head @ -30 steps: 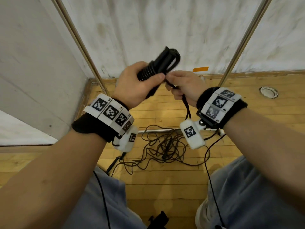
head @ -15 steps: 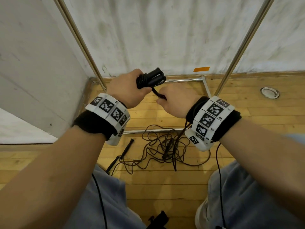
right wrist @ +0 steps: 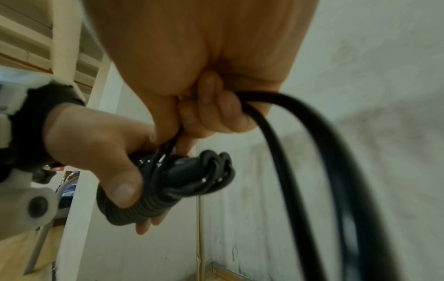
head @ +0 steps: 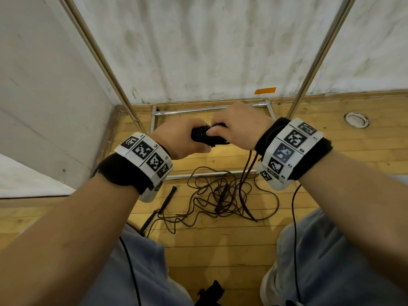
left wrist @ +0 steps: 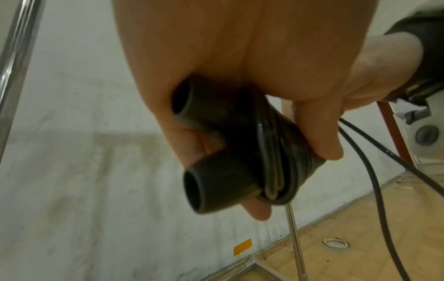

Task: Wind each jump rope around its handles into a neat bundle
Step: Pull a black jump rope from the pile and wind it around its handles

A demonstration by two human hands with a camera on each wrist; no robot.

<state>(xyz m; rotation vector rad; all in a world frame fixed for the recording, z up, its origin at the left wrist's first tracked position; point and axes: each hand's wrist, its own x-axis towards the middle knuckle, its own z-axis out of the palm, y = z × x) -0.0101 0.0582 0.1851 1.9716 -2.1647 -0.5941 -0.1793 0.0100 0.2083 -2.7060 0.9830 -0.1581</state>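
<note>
My left hand (head: 181, 140) grips two black jump-rope handles (left wrist: 216, 171) side by side, with black cord (right wrist: 149, 207) coiled tightly round them. In the left wrist view the handles' round ends (left wrist: 194, 192) point at the camera. My right hand (head: 238, 127) is right beside the left, fingers curled round the loose black cord (right wrist: 283, 136), which hangs down from it. More cord of other ropes lies tangled on the wooden floor (head: 220, 195) below my hands, with a black handle (head: 165, 199) at its left.
A metal frame (head: 209, 109) with slanted poles (head: 99, 54) stands against the white wall ahead. A white wall closes the left side. A round floor fitting (head: 356, 120) sits at the right. My knees in blue trousers (head: 331, 261) fill the bottom.
Both hands have dropped from chest height towards the floor and come closer together. The bundle now lies flat between them instead of pointing up, and my right hand has turned over it.
</note>
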